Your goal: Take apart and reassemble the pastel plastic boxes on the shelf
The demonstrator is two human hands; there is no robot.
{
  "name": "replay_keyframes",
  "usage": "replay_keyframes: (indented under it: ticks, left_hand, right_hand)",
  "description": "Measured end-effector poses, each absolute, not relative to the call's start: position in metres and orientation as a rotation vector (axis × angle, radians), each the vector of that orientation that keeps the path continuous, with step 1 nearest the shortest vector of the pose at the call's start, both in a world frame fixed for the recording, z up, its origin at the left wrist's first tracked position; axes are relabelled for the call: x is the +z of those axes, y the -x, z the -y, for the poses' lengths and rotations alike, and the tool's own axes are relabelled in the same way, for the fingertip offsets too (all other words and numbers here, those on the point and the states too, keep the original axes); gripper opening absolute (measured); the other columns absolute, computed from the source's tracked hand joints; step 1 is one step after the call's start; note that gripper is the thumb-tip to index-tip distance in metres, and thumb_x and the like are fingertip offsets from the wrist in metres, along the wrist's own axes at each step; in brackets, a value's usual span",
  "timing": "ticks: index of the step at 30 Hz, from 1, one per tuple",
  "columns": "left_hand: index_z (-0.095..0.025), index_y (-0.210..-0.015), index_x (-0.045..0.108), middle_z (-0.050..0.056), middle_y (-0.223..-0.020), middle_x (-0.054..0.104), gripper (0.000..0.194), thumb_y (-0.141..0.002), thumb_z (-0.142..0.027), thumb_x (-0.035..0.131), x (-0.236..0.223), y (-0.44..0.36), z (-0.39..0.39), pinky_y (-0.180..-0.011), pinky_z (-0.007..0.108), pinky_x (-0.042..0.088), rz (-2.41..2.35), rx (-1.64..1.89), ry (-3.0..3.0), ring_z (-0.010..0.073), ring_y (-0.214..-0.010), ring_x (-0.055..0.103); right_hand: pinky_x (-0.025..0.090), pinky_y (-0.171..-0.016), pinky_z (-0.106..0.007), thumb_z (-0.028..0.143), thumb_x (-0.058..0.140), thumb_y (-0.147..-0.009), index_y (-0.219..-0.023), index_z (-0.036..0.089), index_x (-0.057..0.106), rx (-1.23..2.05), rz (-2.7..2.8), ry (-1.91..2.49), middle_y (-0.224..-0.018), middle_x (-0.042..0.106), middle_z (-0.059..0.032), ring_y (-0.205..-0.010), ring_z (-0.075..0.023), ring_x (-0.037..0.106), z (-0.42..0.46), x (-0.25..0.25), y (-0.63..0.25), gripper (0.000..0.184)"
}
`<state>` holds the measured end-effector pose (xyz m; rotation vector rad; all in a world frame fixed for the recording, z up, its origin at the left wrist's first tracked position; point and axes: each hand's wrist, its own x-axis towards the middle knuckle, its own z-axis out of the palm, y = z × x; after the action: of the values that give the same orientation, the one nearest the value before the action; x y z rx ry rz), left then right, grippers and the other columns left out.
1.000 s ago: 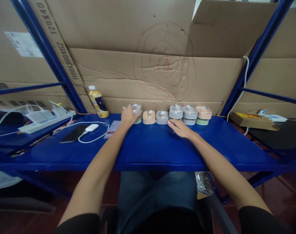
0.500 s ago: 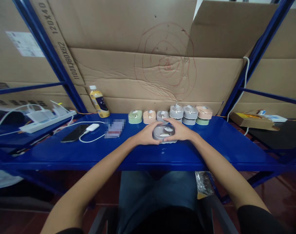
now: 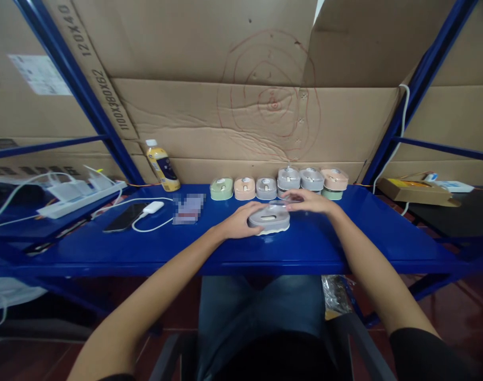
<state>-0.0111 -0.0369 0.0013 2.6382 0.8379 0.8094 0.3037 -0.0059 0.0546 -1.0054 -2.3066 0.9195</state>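
Note:
A grey rounded plastic box (image 3: 270,223) sits in front of me on the blue table, a pale scalloped edge showing under it. My left hand (image 3: 241,220) is curled round its left side. Above the box's right rear, a clear lid (image 3: 280,203) is tilted up, pinched by my right hand (image 3: 308,201) at its right edge. A dark slot-like mark shows on the box's top; its inside cannot be made out.
Along the back stand a green box (image 3: 221,189), a peach box (image 3: 244,189), a grey box (image 3: 266,188) and stacked boxes (image 3: 312,180). To the left are a bottle (image 3: 162,166), a phone (image 3: 126,217), a white cable (image 3: 152,230) and a power strip (image 3: 80,198). Cardboard (image 3: 186,116) walls the back.
My left hand went from the row's left end to the grey box, now in front. Both hands gripped it; since then my right hand has raised the clear lid to the right.

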Motion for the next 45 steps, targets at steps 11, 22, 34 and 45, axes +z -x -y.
replay_keyframes:
  ticks: [11,22,34,45]
  left_hand:
    - [-0.018,-0.115,0.078,0.016,-0.145,0.063,0.039,-0.099,-0.045,0.056,0.010,0.028,0.025,-0.122,0.059,0.044,-1.139,1.293,-2.451,0.0348,-0.138,0.060]
    - [-0.018,-0.117,0.076,0.014,-0.136,0.065,0.043,-0.101,-0.049,0.050,0.013,0.041,0.015,-0.122,0.051,0.045,-1.484,1.610,-2.203,0.0312,-0.136,0.059]
    - [-0.023,-0.123,0.074,0.013,-0.149,0.060,0.037,-0.096,-0.046,0.063,0.022,0.025,0.045,-0.124,0.061,0.041,-0.985,1.001,-2.593,0.0353,-0.140,0.058]
    - [-0.022,-0.161,0.038,0.020,-0.155,0.054,0.102,-0.076,-0.050,0.088,0.000,0.011,0.042,-0.122,0.064,0.043,-0.938,0.819,-2.530,0.0416,-0.145,0.054]
  right_hand:
    - [0.061,-0.093,-0.053,0.064,0.074,-0.088,-0.122,0.025,0.072,0.755,1.948,1.061,-0.102,0.079,-0.0081,-0.097,-0.0304,0.074,-0.003,0.050,-0.315,0.052]
    - [0.053,-0.112,-0.055,0.058,0.088,-0.074,-0.133,0.021,0.070,0.575,2.185,0.977,-0.133,0.073,-0.0134,-0.124,-0.0349,0.069,0.014,0.038,-0.274,0.071]
    - [0.059,-0.092,-0.049,0.076,0.070,-0.083,-0.118,0.021,0.069,0.351,1.517,1.156,-0.104,0.075,-0.0111,-0.101,-0.0311,0.072,-0.006,0.057,-0.309,0.066]
    - [0.054,-0.110,-0.053,0.059,0.088,-0.074,-0.135,0.023,0.069,0.512,2.105,0.814,-0.134,0.074,-0.0122,-0.123,-0.0332,0.070,0.017,0.041,-0.272,0.073]
